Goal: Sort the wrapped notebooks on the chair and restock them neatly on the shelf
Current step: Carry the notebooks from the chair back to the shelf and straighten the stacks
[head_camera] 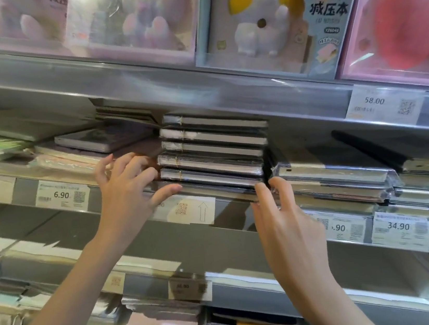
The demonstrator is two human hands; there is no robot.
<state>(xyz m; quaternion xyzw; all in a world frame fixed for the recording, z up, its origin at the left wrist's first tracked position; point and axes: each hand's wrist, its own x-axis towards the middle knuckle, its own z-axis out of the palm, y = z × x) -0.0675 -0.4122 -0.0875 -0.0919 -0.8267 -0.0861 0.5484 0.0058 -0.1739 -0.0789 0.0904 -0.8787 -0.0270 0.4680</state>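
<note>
notebooks [211, 149]: dark wrapped stack, about five | left hand [126, 184], right hand [284, 221]: fingers spread, steadying sides

A stack of wrapped notebooks [213, 149] lies on the shelf [229, 201], between the left hand [126, 184] and the right hand [284, 221], below boxed toys [267, 16].

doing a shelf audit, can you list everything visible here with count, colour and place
wrapped notebooks: stack of about six, dark grey, middle shelf centre
more wrapped notebooks: several, grey, right of the stack
flat notebooks: a few, grey and pastel, left of the stack
boxed cat toy: one, white and yellow, top shelf
price tags: several, white, on the shelf rails
left hand: one, open grip at the stack's left end
right hand: one, open grip at the stack's right front corner
</note>
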